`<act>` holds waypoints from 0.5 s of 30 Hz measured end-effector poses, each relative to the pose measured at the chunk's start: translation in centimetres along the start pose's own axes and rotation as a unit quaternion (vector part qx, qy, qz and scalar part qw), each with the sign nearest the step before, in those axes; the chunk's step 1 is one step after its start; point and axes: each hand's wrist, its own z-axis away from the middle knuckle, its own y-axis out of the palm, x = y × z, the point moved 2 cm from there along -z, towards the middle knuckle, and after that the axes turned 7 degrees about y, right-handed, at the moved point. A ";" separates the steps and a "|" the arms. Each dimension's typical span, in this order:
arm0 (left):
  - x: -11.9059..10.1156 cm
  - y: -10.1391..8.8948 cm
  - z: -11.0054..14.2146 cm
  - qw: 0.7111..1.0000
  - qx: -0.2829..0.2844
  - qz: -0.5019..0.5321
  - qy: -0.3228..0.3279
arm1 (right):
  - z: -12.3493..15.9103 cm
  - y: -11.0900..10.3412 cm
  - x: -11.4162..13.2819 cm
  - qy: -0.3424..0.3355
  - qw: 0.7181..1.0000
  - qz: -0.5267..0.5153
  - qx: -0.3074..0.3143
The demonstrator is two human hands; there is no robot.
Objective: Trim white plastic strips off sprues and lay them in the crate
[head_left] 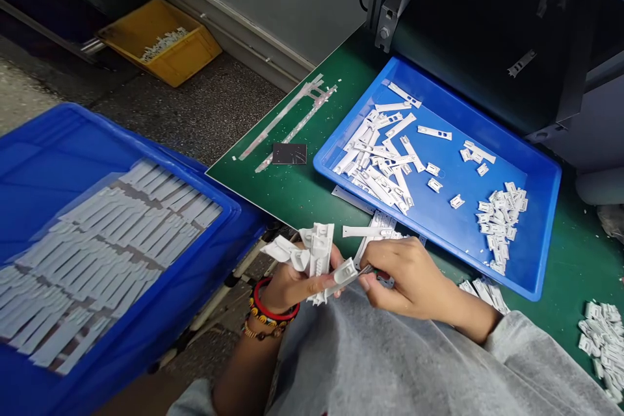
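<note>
My left hand [287, 289] is closed around a bunch of white plastic parts [320, 248], which point several ways. One long part [344, 273] from the bunch sticks out toward my right hand [409, 276]. The fingers of that hand are pinched on a small metal-tipped tool [368, 270] with a bit of red on it, mostly hidden in the grip. Its tip is close to the end of the long part; whether they touch I cannot tell. Just beyond my hands, more white strips [368, 232] lie on the green table [322, 198].
A blue tray [548, 221] holds long white strips and a heap of small white pieces. Another blue bin [146, 133] at left contains rows of strips. On the table are a dark rectangle [289, 153] and loose pieces [602, 338]. A yellow bin [188, 58] sits on the floor.
</note>
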 end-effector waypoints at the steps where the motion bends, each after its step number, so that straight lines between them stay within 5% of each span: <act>1: 0.0 0.1 0.0 1.000 -0.003 0.002 0.004 | 0.0 0.1 -0.1 -0.003 1.000 0.005 0.002; 15: 0.7 0.0 -0.1 1.000 0.009 0.022 0.002 | 0.1 0.2 -0.2 -0.010 0.999 0.036 -0.019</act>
